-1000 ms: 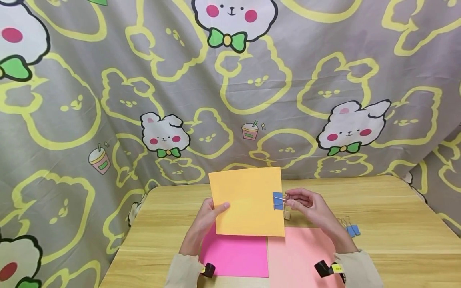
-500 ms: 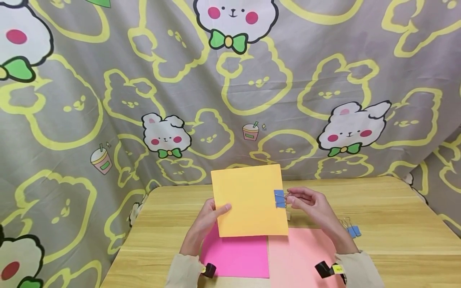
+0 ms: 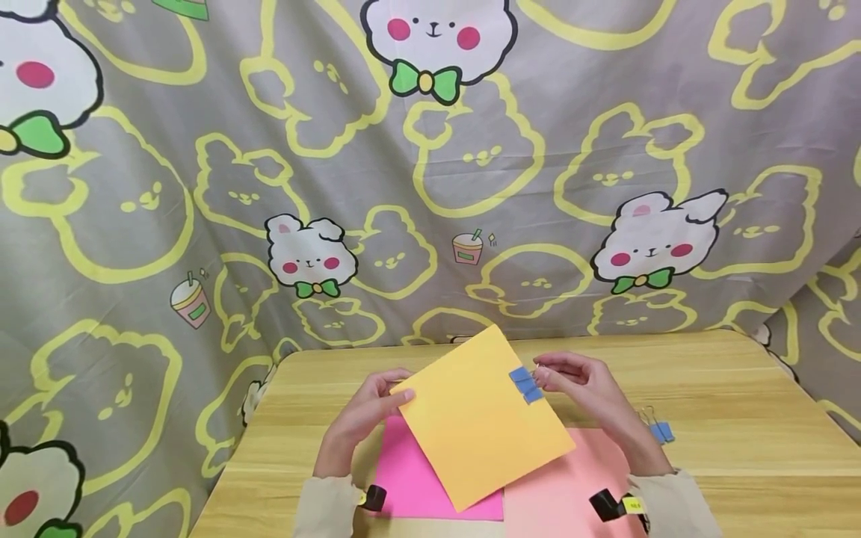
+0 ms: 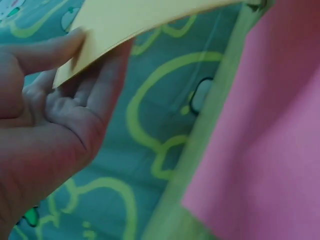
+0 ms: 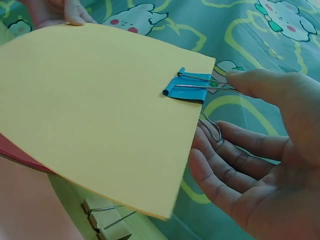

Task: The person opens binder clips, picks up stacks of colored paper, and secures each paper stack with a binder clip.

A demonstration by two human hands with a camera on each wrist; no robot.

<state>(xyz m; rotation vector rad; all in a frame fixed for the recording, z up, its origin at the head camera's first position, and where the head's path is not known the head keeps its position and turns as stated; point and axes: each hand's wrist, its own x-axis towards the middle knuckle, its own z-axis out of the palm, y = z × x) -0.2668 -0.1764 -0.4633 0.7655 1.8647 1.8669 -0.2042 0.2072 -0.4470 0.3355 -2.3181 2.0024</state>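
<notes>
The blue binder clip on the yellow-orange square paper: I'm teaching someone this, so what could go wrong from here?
The right hand pinches the blue binder clip by its wire handles, so a hard squeeze might loosen its bite.
The left hand pinches the yellow-orange square paper only near one corner, so it could slip, perhaps onto the magenta paper below.

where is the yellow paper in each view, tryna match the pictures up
Head: the yellow paper is low, just right of centre, tilted.
Left wrist: along the top, from the upper left past the middle, cut off by the picture's top edge.
Right wrist: large, filling most of the left and middle.
Shared landmark: the left hand, holding the paper; left of the paper in head, at the left in left wrist, top left in right wrist.
</notes>
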